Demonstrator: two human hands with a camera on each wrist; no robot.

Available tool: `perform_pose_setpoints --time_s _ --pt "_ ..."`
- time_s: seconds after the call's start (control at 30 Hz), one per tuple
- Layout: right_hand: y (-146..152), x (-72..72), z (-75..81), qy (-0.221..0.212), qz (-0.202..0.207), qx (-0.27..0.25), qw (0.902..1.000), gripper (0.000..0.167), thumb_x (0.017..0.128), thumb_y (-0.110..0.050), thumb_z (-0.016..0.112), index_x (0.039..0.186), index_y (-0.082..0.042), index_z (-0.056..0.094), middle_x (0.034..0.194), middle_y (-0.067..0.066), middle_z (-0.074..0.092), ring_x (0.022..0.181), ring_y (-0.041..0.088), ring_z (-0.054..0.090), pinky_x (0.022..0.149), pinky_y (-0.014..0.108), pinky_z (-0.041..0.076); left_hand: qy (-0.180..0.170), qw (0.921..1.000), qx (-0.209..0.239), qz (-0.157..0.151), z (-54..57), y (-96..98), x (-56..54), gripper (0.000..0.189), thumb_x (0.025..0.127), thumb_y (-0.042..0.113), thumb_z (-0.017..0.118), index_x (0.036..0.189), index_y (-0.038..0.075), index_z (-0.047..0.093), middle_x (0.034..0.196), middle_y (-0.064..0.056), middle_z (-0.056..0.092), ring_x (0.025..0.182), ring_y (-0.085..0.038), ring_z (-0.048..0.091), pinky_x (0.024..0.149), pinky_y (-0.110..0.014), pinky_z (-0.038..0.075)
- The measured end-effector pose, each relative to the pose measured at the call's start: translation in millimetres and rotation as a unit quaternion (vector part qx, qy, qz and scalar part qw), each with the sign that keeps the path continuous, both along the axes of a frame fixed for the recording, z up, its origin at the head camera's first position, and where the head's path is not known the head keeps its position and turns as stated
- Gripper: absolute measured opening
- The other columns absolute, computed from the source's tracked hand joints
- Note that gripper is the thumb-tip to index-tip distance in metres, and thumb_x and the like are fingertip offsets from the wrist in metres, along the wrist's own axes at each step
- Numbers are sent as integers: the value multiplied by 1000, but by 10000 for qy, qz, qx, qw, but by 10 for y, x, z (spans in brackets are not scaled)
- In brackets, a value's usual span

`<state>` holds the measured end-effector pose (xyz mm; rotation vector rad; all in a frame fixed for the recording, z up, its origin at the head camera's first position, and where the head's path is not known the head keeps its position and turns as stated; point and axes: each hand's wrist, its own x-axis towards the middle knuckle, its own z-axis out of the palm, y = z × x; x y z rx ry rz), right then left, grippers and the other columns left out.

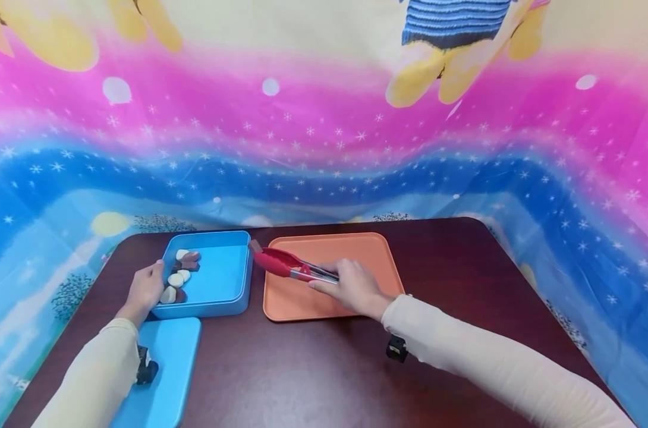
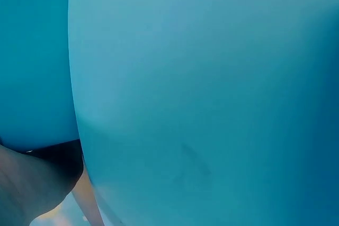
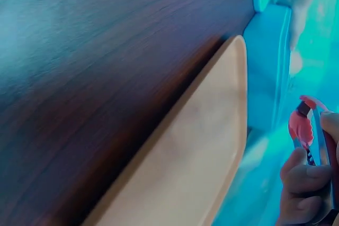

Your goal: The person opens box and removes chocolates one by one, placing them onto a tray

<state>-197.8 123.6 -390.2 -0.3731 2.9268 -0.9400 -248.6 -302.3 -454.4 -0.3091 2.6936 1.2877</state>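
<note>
My right hand (image 1: 356,288) grips a pair of red-tipped tongs (image 1: 281,264) above the left part of the orange tray (image 1: 324,303). Between the tong tips is a small brown chocolate-like piece (image 1: 255,246), close to the right rim of a blue box (image 1: 225,308). At the box's left wall, my left hand (image 1: 146,288) holds the rim; its fingertips are partly hidden. Several brown and white chocolate-like pieces (image 1: 179,276) lie along the left inside of the box. In the right wrist view the tongs (image 3: 302,128) show the brown piece (image 3: 303,108) pinched at their tips.
A blue lid (image 1: 169,362) lies in front of the box, partly under my left forearm. Box and tray stand side by side on a dark wooden table (image 1: 281,368). A patterned cloth (image 1: 324,137) hangs behind and around the table.
</note>
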Motion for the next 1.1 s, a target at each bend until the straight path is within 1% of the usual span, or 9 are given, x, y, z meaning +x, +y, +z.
perform_pose_setpoints --time_s 0.03,0.1,0.27,0.37,0.5,0.67,0.83,1.1 --pt "32 -17 -7 -50 -56 -22 10000 48 87 -48 77 127 -20 73 86 -5 72 65 12 54 56 27 44 5 10000 22 -21 6 -2 -4 78 108 51 6 150 -7 38 144 -40 42 135 -54 39 107 -68 38" --pt "92 -48 -31 -200 -139 -90 9997 46 88 -47 76 125 -21 74 80 -5 69 64 13 52 54 27 42 -33 9997 137 -195 7 -10 -6 77 108 51 5 157 -6 22 158 -37 28 144 -56 29 112 -73 31" --pt "158 -152 -127 -562 -417 -238 9973 41 89 -44 76 122 -19 76 66 -2 57 58 15 46 50 25 32 -132 9996 168 -163 1 -20 -16 78 107 53 6 158 -4 19 160 -36 25 146 -56 26 113 -73 29" --pt "146 -221 -182 -748 -603 -269 9950 40 90 -44 76 120 -18 77 64 -2 53 56 14 42 48 24 28 -192 9996 176 -123 0 -17 -10 77 107 53 6 159 -3 17 161 -35 22 147 -56 24 114 -73 29" --pt "117 -309 -257 -973 -774 -281 9918 36 91 -45 74 115 -18 79 64 -1 52 56 13 40 49 24 27 -171 9995 214 -136 20 -2 6 77 107 53 6 159 -3 18 161 -35 22 147 -55 25 114 -73 29" --pt "85 -388 -339 -1065 -770 -341 9907 36 92 -46 73 112 -18 80 65 -1 50 58 14 39 53 25 27 -166 9994 290 -104 44 27 15 76 108 53 6 159 -3 18 162 -35 23 147 -55 25 114 -73 28" --pt "51 -410 -387 -1156 -732 -389 9898 36 92 -46 72 111 -16 80 64 -1 50 57 14 39 52 25 27 -147 9994 270 -128 30 25 7 75 108 52 7 159 -2 20 162 -34 23 147 -54 25 114 -73 28" --pt "27 -433 -382 -1252 -819 -364 9881 39 92 -47 72 117 -17 78 69 1 55 61 15 41 56 26 29 -88 9996 246 -123 13 -1 -2 75 108 52 8 158 -2 23 162 -33 24 146 -53 26 113 -71 29"
